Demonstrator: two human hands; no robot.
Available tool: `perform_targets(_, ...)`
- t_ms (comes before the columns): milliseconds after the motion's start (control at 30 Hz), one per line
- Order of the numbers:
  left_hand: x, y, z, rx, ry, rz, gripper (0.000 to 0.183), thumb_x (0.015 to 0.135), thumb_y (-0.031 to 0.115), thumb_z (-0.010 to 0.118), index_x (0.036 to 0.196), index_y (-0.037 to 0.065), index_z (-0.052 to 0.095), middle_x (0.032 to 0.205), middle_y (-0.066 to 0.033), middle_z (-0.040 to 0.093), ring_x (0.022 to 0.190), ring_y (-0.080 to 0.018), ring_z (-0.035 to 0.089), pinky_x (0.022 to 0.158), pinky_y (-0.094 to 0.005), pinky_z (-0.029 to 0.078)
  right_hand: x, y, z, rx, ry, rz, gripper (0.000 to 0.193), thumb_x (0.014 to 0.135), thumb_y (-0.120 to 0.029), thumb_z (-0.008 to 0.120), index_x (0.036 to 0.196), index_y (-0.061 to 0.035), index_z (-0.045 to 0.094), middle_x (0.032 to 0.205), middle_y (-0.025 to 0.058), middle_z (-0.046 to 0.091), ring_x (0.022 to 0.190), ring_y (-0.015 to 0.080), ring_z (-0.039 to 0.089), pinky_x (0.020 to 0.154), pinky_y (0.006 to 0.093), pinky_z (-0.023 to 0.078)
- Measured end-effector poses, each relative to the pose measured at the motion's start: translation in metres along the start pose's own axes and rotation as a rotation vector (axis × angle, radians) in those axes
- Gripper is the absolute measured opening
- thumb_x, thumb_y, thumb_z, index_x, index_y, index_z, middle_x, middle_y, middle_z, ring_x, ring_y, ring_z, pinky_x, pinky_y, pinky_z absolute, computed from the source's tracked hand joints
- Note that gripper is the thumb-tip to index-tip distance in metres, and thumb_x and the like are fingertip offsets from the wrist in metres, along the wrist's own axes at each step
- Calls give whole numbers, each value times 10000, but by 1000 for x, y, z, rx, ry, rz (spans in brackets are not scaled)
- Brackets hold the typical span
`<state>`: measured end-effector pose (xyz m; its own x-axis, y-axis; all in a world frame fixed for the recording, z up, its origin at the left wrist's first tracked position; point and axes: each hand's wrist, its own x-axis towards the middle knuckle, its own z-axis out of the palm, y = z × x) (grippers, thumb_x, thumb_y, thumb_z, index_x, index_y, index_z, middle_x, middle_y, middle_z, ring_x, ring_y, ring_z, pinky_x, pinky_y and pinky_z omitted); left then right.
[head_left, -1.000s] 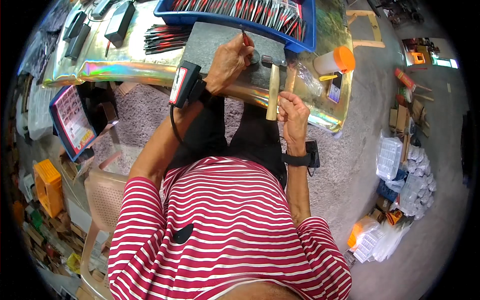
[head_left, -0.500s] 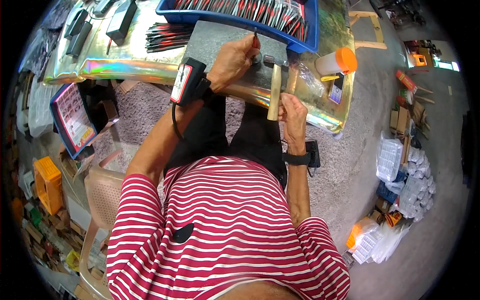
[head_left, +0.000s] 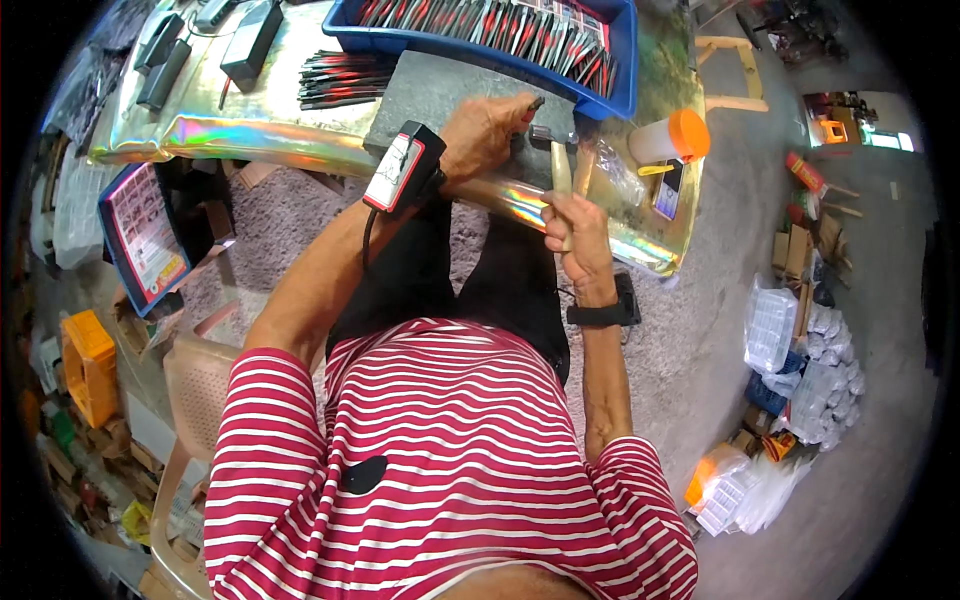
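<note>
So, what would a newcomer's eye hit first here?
Probably the crimson-and-white striped shirt filling the lower middle, then the long blue plastic tray packed with slim red-and-black tools at the top. Next, the wooden-handled metal hammer in the right hand, near the left hand at the flat grey slab. The orange-lidded translucent jar catches the eye at the table's right.

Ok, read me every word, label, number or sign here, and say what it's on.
No text reads clearly.
White label on the wrist box: too small.
Blue-edged panel, at left: print too small and blurred.
Sheet in the blue bin: partly covered, too small.
</note>
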<state>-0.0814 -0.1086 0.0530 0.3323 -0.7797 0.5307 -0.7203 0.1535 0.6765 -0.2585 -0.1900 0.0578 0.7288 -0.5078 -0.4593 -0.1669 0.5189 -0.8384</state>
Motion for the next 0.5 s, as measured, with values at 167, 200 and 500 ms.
perform_targets(167,-2,-4,1,-5,-16,5,117,717,-31,457,796,30,398,626,-140,475,584,-307,513,521,-349,409,-26,-40,14,-410,64,-238,243,848,-219,486,785,14,516,568,11,467,434,44,396,352,184,320)
perform_targets(200,-2,-4,1,15,-2,19,116,721,-33,448,807,31,402,641,-146,491,606,-322,526,529,-359,413,-31,-48,18,-418,60,-238,243,848,-219,486,785,14,516,568,11,467,434,44,396,352,184,320)
perform_targets(500,-2,-8,6,0,-30,-20,123,735,1,464,845,35,420,688,-158,530,663,-344,548,549,-371,428,-54,-80,37,-1479,193,-952,116,825,-121,501,864,-12,504,604,125,498,503,219,497,464,312,372)
